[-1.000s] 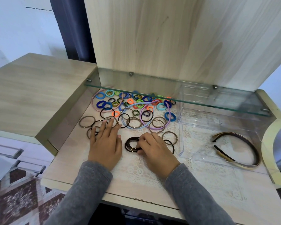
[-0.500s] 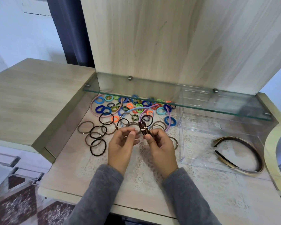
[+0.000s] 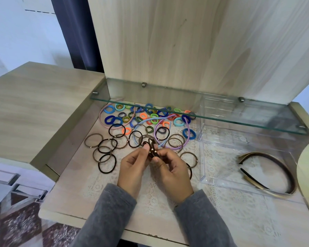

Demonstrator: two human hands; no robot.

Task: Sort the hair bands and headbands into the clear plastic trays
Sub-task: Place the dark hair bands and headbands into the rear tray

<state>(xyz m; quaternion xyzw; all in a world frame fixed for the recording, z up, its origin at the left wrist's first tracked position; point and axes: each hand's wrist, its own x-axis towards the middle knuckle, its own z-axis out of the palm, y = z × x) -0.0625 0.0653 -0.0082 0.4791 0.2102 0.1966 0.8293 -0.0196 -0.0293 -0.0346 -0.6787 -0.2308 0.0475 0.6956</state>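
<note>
Nearest, over the surface [image 3: 75, 202], left grip [image 3: 132, 170] and right grip [image 3: 171, 173] pinch one bunch of dark hair bands [image 3: 151, 148]; right, a clear tray [image 3: 203, 175] holds brown headbands [image 3: 275, 168]; farther, loose coloured bands [image 3: 150, 118] lie beneath a glass shelf [image 3: 239, 120].

The left forearm [image 3: 111, 214] and right forearm [image 3: 200, 221], both in grey sleeves, rise from the lower edge and angle inward, bringing the wrists close together. The left grip [image 3: 133, 169] shows its back and thumb side, fingers curled inward. Its thumb and forefinger tips pinch one side of a small bunch of dark hair bands [image 3: 151, 148]. The right grip [image 3: 170, 171] mirrors it, knuckles turned outward and fingers curled, its thumb pressed on the other side of the same bunch. The two grips nearly meet at the fingertips, palms facing each other.
</note>
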